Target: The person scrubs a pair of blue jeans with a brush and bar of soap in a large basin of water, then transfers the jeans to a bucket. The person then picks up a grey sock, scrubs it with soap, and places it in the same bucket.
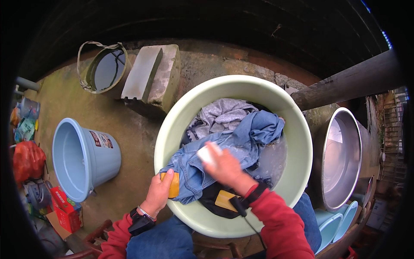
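Observation:
A large pale green plastic basin before me holds wet laundry and cloudy water. My left hand grips one end of a pair of blue jeans at the basin's left rim, its thumb over a flat yellow piece whose kind I cannot tell. My right hand holds a white block, probably a bar of soap, against the denim; it is blurred. Behind the jeans is a bunched grey garment. Black cloth lies nearest me, with another yellow rectangle close to my right wrist.
Left, a light blue bucket lies tipped beside a red box. Beyond stand a water-filled bucket and concrete blocks. Right are a steel basin, light blue containers and a slanting pole.

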`<state>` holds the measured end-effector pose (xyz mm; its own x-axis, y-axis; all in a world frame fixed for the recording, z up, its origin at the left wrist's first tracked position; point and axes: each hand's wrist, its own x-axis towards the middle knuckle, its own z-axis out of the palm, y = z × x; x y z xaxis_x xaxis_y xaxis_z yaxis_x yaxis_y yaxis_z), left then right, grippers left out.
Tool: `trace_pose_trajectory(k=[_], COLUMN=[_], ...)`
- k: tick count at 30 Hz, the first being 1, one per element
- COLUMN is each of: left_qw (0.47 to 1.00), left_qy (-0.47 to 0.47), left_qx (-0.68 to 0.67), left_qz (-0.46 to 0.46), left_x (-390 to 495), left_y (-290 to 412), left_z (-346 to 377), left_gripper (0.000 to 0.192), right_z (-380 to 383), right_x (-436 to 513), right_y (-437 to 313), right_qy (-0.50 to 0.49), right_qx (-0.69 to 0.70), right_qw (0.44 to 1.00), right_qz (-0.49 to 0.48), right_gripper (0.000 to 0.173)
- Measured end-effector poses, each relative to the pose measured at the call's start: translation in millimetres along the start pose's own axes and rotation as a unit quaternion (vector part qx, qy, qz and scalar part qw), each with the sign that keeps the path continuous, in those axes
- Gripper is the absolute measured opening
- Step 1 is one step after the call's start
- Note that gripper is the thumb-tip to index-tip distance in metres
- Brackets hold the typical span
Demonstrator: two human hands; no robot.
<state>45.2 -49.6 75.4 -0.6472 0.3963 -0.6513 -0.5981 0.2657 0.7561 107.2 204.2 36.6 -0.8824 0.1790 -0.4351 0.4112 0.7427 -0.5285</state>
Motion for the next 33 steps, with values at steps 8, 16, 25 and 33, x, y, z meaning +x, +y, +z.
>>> trace_pose_trajectory(k=[8,16,25,33], left_qw=[0.992,0.974,0.86,0.893], left_qy=[-0.066,-0.177,-0.393,-0.164], left_qx=[-0.069,-0.033,0.318,-0.358], left_qz=[-0.082,-0.139,-0.066,-0.219], left_x=[-15,-9,10,26], left_y=[5,2,-18,-26], left_z=[-3,6,20,29], left_gripper=[0.031,0.039,0.041,0.052], right_z=[-17,65,32,19], right_x=[23,20,52,77], right_y=[63,88,28,58], right_qy=[0.013,0.06,0.039,0.148], right_qx=[-0.186,-0.08,0.058,0.087], right_qw=[0.979,0.993,0.996,0.969], right_qz=[0.082,-0.056,0.051,-0.177], right_gripper=[0.056,0.062,0.08,0.049])
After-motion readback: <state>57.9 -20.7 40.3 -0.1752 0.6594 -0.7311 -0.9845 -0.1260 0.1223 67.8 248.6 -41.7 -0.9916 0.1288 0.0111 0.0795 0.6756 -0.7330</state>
